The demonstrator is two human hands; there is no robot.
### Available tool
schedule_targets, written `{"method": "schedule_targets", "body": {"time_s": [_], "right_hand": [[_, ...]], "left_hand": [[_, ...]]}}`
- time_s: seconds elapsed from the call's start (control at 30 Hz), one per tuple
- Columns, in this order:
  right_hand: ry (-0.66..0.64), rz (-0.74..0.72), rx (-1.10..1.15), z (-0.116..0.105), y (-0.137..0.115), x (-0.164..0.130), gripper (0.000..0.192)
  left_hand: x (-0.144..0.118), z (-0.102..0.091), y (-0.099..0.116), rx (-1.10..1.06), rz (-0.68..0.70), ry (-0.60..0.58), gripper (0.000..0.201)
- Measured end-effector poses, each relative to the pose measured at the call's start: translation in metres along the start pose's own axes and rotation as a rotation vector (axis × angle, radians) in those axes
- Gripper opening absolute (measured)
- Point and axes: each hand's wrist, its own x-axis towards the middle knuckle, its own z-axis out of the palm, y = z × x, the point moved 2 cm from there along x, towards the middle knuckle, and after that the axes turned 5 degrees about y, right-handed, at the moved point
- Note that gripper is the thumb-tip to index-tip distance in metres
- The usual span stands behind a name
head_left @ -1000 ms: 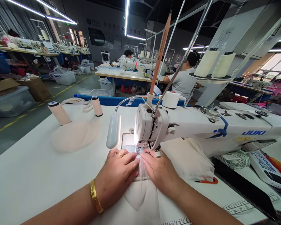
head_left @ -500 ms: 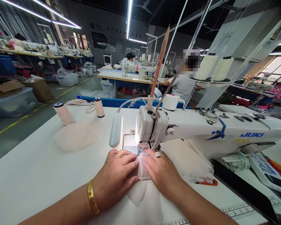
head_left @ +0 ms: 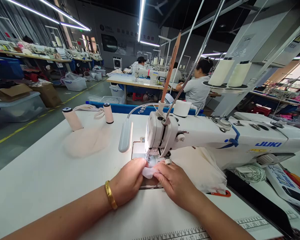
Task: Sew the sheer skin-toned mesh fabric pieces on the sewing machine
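A small gathered piece of sheer pale fabric [head_left: 150, 172] is pinched between my two hands, just in front of the sewing machine [head_left: 162, 133]. My left hand [head_left: 130, 178] closes on its left side, fingertips near the presser foot [head_left: 148, 158]. On the right, my right hand [head_left: 173, 180] grips the other side with thumb and fingers together. Under the fabric lies the metal needle plate [head_left: 150, 183]. A lit lamp [head_left: 125, 136] on a bent neck shines beside the needle area. Fingertips partly hide the cloth's edges.
Left on the table [head_left: 52, 186] are a flat sheer cloth piece [head_left: 86, 141] and pink thread spools [head_left: 72, 119]. More sheer fabric [head_left: 198, 168], orange-handled snips [head_left: 221, 193] and a black phone-like slab [head_left: 260, 203] lie right. A printed ruler [head_left: 180, 233] runs along the front edge.
My hands have gone from lying flat on the fabric to pinching it. The cloth that hung toward me is drawn up into a small bunch, uncovering the ruler and plate.
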Motion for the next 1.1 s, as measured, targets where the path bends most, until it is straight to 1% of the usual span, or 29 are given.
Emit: {"method": "schedule_targets", "body": {"time_s": [0.1, 0.17, 0.23, 0.27, 0.33, 0.43, 0.5, 0.57, 0.7, 0.8, 0.87, 0.97, 1.03, 1.1], "right_hand": [[0.101, 0.051, 0.066, 0.000, 0.000, 0.003, 0.025], [0.140, 0.074, 0.110, 0.001, 0.000, 0.005, 0.028], [0.175, 0.084, 0.143, 0.001, 0.000, 0.006, 0.032], [0.192, 0.086, 0.154, 0.001, -0.001, 0.007, 0.034], [0.213, 0.086, 0.167, 0.001, -0.001, 0.007, 0.036], [0.227, 0.094, 0.184, 0.000, -0.004, 0.006, 0.037], [0.237, 0.097, 0.201, -0.001, -0.006, 0.006, 0.038], [0.248, 0.090, 0.211, -0.001, -0.009, 0.006, 0.041], [0.257, 0.080, 0.167, -0.001, -0.011, 0.006, 0.046], [0.246, 0.084, 0.129, 0.000, -0.010, 0.006, 0.047], [0.228, 0.086, 0.114, 0.002, -0.008, 0.005, 0.046], [0.182, 0.076, 0.074, 0.001, -0.006, 0.002, 0.045], [0.097, -0.012, 0.029, -0.001, -0.007, 0.000, 0.045], [-0.040, -0.136, -0.025, -0.004, -0.010, -0.002, 0.042]], "left_hand": [[0.006, 0.002, 0.001, 0.001, -0.094, -0.005, 0.019], [0.008, 0.003, 0.001, 0.005, -0.111, 0.004, 0.018], [0.008, 0.004, 0.000, 0.007, -0.117, 0.009, 0.010], [0.008, 0.005, -0.001, 0.003, -0.119, 0.009, 0.010], [0.009, 0.005, -0.002, -0.031, -0.118, 0.009, 0.013], [0.009, 0.005, -0.004, -0.088, -0.103, 0.020, 0.010], [0.009, 0.005, -0.006, -0.072, -0.103, 0.037, 0.007], [0.009, 0.005, -0.007, -0.039, -0.108, 0.044, 0.009], [0.008, 0.006, -0.009, -0.050, -0.092, 0.033, 0.010], [0.009, 0.007, -0.010, -0.094, -0.068, 0.050, 0.013], [0.009, 0.007, -0.010, -0.119, -0.033, 0.082, 0.019], [0.007, 0.006, -0.008, -0.085, 0.072, 0.114, 0.028], [0.002, 0.005, -0.005, -0.021, 0.163, 0.132, 0.030], [-0.004, 0.003, 0.000, 0.019, 0.241, 0.131, 0.026]]}}
